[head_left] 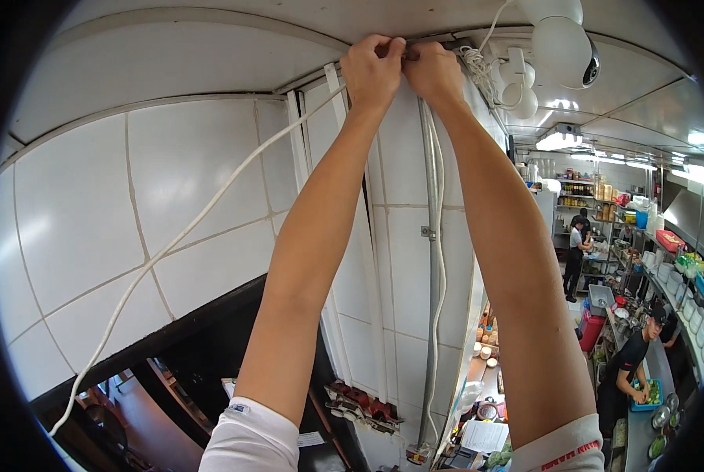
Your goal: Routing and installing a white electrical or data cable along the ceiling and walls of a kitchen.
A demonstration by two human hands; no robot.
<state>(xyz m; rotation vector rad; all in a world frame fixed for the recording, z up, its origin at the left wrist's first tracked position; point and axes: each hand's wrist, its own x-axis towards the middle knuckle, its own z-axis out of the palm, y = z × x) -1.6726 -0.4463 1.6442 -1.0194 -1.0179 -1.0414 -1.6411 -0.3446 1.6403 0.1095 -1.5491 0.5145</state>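
Observation:
Both arms reach straight up to the ceiling at the top of a tiled column. My left hand [371, 72] is closed, thumb and fingers pinched together. Beside it, nearly touching, my right hand [434, 72] is closed in a similar pinch. Something small and dark shows between the fingertips, too hidden to name. A white cable [210, 206] rises from the lower left and disappears at my left hand. Below my right hand a grey metal conduit [432, 197] runs down the column, with a loose white cable [441, 259] alongside.
Right of my hands are a bundled white cord [477, 63] and a white camera [564, 47] on the ceiling. Red and white fittings [363, 405] sit low on the wall. In the kitchen at right, a person in black [631, 366] stands at a counter by a blue tray [647, 397].

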